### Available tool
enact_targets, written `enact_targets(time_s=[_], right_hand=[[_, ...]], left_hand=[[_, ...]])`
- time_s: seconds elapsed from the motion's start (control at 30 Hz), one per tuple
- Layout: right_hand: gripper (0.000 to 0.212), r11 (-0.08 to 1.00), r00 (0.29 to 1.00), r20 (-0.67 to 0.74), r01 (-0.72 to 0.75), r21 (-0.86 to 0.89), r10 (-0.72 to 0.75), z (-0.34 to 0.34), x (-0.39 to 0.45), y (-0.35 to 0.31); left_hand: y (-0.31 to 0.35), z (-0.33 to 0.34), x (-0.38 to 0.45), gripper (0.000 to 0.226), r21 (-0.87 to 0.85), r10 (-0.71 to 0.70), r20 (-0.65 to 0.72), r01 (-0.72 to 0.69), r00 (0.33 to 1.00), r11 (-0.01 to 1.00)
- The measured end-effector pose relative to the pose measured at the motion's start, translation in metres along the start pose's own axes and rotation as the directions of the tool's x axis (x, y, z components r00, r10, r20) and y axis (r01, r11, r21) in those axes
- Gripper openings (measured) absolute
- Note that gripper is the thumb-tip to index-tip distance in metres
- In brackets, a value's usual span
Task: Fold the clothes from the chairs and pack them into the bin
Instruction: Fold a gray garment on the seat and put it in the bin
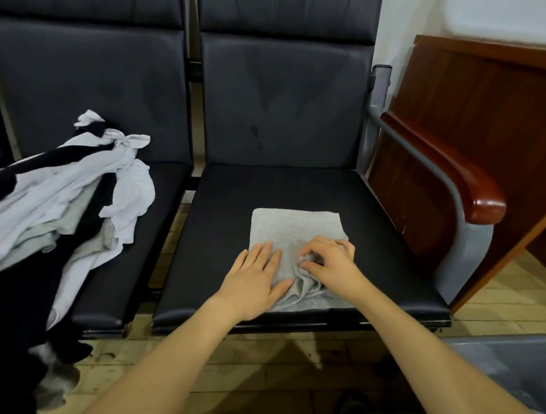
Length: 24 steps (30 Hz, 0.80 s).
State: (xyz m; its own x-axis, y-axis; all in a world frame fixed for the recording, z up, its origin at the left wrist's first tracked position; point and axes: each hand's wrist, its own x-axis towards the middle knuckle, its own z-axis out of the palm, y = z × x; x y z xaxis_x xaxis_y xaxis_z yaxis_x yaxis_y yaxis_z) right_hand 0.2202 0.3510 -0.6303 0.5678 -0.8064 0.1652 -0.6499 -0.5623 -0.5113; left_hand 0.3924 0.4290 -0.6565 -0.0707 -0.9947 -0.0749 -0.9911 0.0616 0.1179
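- The left hand (258,278) lies flat, fingers straight, on the folded grey cloth (294,227).
- The right hand (329,262) pinches a fold of the same cloth.
- The cloth rests on the black chair seat (234,208).

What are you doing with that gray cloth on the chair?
A person is folding a gray garment on the right chair seat. The left hand lies flat on it while the right hand pinches a bunched fold. More unfolded clothes wait on the left chair. A gray bin sits at the lower right.
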Motion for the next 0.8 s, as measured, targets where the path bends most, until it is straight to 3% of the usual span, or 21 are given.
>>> enact_targets(time_s=[0.1,0.17,0.27,0.37,0.43,0.5,0.57,0.63,0.8], right_hand=[[0.005,0.994,0.999,-0.038,-0.027,0.107,0.031,-0.014,-0.019,0.007],[0.023,0.991,0.99,-0.124,-0.048,0.125,0.063,-0.024,-0.032,0.016],[0.059,0.992,0.96,-0.263,-0.112,-0.051,0.095,-0.033,-0.045,0.026],[0.044,0.973,0.937,-0.349,-0.094,-0.211,0.015,-0.03,-0.042,0.024],[0.028,0.975,0.959,-0.282,-0.031,-0.221,-0.033,-0.025,-0.034,0.018],[0.038,0.973,0.996,-0.085,0.013,-0.232,-0.034,-0.016,-0.03,0.018],[0.052,0.963,0.987,0.16,0.027,-0.267,0.017,-0.011,-0.031,0.026],[0.06,0.956,0.942,0.318,-0.01,-0.292,0.107,-0.013,-0.037,0.037],[0.063,0.932,0.903,0.378,-0.06,-0.358,0.204,-0.023,-0.049,0.04]], left_hand=[[-0.001,0.002,0.0,0.068,-0.013,0.013,-0.033,-0.013,0.999,1.0],[0.002,0.001,0.002,0.067,-0.023,0.039,-0.059,-0.041,0.998,0.999],[0.011,-0.002,0.002,0.072,-0.018,0.118,-0.102,-0.121,0.988,0.993],[0.023,-0.004,0.003,0.085,-0.01,0.143,-0.18,-0.147,0.973,0.989],[0.026,-0.003,0.006,0.086,-0.031,0.089,-0.23,-0.099,0.969,0.995],[0.025,0.0,0.009,0.086,-0.03,0.023,-0.215,-0.031,0.976,0.999],[0.019,0.006,0.008,0.079,-0.015,-0.042,-0.095,0.041,0.995,0.999],[0.012,0.009,0.008,0.074,-0.04,-0.08,0.019,0.081,0.997,0.996],[0.007,0.002,0.001,0.073,-0.059,-0.068,0.064,0.072,0.996,0.996]])
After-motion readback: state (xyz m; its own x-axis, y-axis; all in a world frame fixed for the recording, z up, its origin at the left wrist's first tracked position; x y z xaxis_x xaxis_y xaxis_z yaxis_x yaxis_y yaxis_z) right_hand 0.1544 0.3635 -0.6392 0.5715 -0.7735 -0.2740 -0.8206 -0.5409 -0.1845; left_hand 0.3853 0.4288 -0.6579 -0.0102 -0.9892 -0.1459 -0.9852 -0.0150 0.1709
